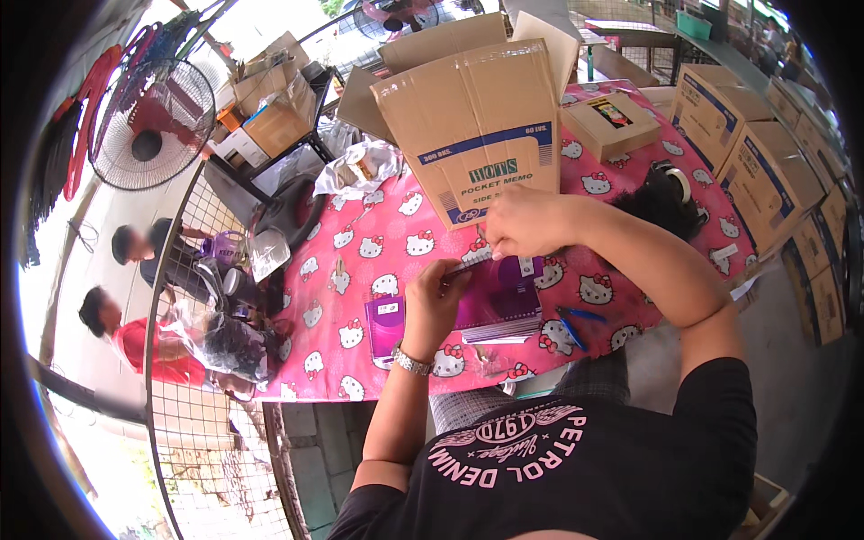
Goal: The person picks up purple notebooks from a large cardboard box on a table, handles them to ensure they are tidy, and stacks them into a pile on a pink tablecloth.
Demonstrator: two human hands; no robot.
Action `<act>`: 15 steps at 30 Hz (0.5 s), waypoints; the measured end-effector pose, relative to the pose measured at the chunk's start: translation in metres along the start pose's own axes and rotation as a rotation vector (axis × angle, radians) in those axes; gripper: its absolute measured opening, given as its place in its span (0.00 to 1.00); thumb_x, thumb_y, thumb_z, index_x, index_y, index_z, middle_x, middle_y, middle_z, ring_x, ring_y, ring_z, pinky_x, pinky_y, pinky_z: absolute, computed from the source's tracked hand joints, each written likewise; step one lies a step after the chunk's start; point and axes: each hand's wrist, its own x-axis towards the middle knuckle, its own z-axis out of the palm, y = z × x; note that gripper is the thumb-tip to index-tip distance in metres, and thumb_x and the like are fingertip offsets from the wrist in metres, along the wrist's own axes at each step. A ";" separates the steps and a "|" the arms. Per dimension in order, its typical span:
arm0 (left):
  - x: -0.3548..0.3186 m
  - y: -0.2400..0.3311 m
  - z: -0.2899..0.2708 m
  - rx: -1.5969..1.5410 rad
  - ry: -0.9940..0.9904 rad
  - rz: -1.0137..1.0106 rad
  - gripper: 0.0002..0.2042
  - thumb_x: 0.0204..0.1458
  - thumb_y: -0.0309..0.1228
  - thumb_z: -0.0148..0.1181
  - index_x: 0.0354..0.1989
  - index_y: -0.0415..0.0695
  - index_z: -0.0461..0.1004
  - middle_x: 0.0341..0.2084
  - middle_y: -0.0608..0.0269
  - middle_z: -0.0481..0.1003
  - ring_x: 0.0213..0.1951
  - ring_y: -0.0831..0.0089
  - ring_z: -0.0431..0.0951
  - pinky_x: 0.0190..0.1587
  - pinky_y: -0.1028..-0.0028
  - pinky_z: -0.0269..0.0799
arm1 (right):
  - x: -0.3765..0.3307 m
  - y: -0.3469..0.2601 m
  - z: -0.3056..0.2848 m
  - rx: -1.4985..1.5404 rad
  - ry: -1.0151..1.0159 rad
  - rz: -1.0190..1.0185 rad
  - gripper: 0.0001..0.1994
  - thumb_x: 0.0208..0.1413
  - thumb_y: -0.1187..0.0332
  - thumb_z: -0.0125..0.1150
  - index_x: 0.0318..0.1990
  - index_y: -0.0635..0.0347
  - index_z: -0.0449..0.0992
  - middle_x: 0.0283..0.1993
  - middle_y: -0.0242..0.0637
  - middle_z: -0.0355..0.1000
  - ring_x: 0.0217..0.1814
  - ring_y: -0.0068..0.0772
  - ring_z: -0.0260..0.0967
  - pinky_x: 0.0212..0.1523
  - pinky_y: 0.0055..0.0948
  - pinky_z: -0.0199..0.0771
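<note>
A stack of purple-covered notebooks (502, 304) lies on the table in front of me, with a row of binding holes or coils along the edges. My left hand (434, 304), wearing a metal watch, is closed on the top notebook's upper left edge, thumb and fingers pinched together. Just above that edge my right hand (533, 221) is raised, its fingers curled and pinched; what they hold, if anything, is too small to make out. Another purple notebook (385, 324) lies left of my left wrist. Blue-handled pliers (580, 326) rest right of the stack.
A tall open carton (477, 126) stands right behind my hands on the pink cat-print tablecloth (333, 297). A flatter cardboard box (612, 124) and a tape roll (675, 180) with black material sit to the right. Stacked cartons (765, 171) line the right side; a fan (148, 135) and two people are left.
</note>
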 end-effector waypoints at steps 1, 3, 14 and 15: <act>0.000 -0.001 0.001 -0.035 0.000 -0.003 0.09 0.52 0.25 0.66 0.40 0.35 0.77 0.28 0.53 0.80 0.28 0.69 0.81 0.31 0.72 0.75 | -0.002 0.002 0.008 -0.124 0.235 -0.131 0.17 0.51 0.54 0.65 0.38 0.58 0.81 0.40 0.42 0.79 0.45 0.46 0.76 0.47 0.47 0.72; -0.001 -0.005 0.004 -0.104 0.003 -0.011 0.09 0.51 0.25 0.66 0.40 0.35 0.78 0.28 0.53 0.80 0.28 0.68 0.82 0.32 0.72 0.75 | 0.002 0.002 0.021 -0.047 0.333 -0.078 0.12 0.50 0.58 0.66 0.34 0.56 0.79 0.34 0.38 0.77 0.45 0.42 0.74 0.49 0.42 0.69; -0.010 -0.009 0.007 -0.125 0.073 -0.060 0.10 0.52 0.24 0.66 0.42 0.36 0.77 0.27 0.55 0.79 0.25 0.70 0.81 0.28 0.73 0.74 | 0.021 -0.017 0.049 -0.098 0.674 -0.164 0.13 0.55 0.56 0.63 0.39 0.55 0.81 0.36 0.44 0.79 0.41 0.45 0.78 0.48 0.43 0.71; -0.011 -0.010 0.008 -0.138 0.081 -0.057 0.11 0.52 0.24 0.66 0.44 0.37 0.76 0.26 0.55 0.79 0.24 0.70 0.81 0.28 0.73 0.73 | 0.018 -0.016 0.048 0.002 0.607 -0.124 0.14 0.55 0.55 0.62 0.39 0.56 0.82 0.36 0.44 0.79 0.41 0.45 0.78 0.48 0.43 0.71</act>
